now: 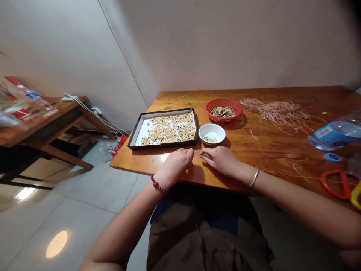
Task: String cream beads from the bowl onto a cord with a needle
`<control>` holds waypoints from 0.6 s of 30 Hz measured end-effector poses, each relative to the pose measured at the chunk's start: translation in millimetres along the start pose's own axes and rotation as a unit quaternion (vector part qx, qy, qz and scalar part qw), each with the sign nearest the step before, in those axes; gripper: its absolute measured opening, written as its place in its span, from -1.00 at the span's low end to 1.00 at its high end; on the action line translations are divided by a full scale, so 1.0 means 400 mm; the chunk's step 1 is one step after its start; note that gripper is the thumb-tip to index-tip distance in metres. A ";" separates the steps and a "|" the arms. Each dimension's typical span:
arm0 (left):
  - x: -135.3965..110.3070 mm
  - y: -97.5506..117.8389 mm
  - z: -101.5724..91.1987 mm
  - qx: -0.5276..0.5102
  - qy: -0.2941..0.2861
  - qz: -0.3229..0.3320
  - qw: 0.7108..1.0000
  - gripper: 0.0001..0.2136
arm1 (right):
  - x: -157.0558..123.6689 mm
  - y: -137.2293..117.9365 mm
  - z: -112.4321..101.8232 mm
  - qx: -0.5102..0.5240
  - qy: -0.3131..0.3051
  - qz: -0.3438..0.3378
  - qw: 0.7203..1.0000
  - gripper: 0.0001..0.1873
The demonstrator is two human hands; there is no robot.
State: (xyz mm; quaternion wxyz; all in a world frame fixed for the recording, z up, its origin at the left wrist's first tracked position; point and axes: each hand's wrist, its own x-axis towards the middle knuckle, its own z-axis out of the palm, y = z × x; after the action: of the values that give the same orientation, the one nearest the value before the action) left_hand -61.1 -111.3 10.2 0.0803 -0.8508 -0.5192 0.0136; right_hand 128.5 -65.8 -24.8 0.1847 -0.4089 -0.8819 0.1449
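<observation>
My left hand point(177, 162) rests on the wooden table point(270, 146) near its front edge, fingers curled closed; what it pinches is too small to see. My right hand point(221, 159) lies just to its right, fingertips pinched together and almost touching the left hand. Right behind the hands stand a black tray point(135, 132) spread with tan beads and a small white bowl point(212, 133) with a few beads. A red basket point(223, 110) of mixed beads sits farther back. A red bead bracelet is on my left wrist, a silver bangle on my right.
A heap of pinkish cord point(278, 112) lies at the back right. A plastic water bottle point(335, 133) lies on its side at the right edge, with red and yellow scissor handles point(337, 184) near the front. A second wooden table point(36, 120) with clutter and cables stands at left.
</observation>
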 end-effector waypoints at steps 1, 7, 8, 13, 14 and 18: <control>-0.002 -0.005 0.003 -0.005 0.008 0.004 1.000 -0.90 | -0.001 0.002 0.003 0.000 0.006 0.007 1.000 -0.72; 0.049 -0.162 -0.003 -0.027 0.084 -0.047 0.995 -0.84 | 0.024 0.021 0.030 0.273 0.029 0.105 0.956 -0.74; 0.070 -0.204 -0.002 -0.029 0.084 -0.063 0.994 -0.83 | 0.031 0.025 0.034 0.343 0.018 0.129 0.930 -0.72; 0.188 -0.375 0.038 -0.032 -0.058 -0.104 0.992 -0.63 | 0.043 0.038 0.040 0.573 -0.002 0.182 0.799 -0.67; 0.208 -0.392 0.051 -0.042 -0.069 -0.096 0.992 -0.59 | 0.043 0.040 0.039 0.598 -0.001 0.194 0.778 -0.67; 0.258 -0.408 0.098 -0.101 -0.044 -0.077 0.991 -0.65 | 0.045 0.041 0.033 0.632 0.011 0.224 0.742 -0.69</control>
State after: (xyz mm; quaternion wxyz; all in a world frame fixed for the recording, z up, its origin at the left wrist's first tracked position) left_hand -161.5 57.9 2.3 -0.0281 -0.8106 -0.5849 -0.0071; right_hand 122.7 -43.3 -39.6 0.3726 -0.3857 -0.4692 0.7017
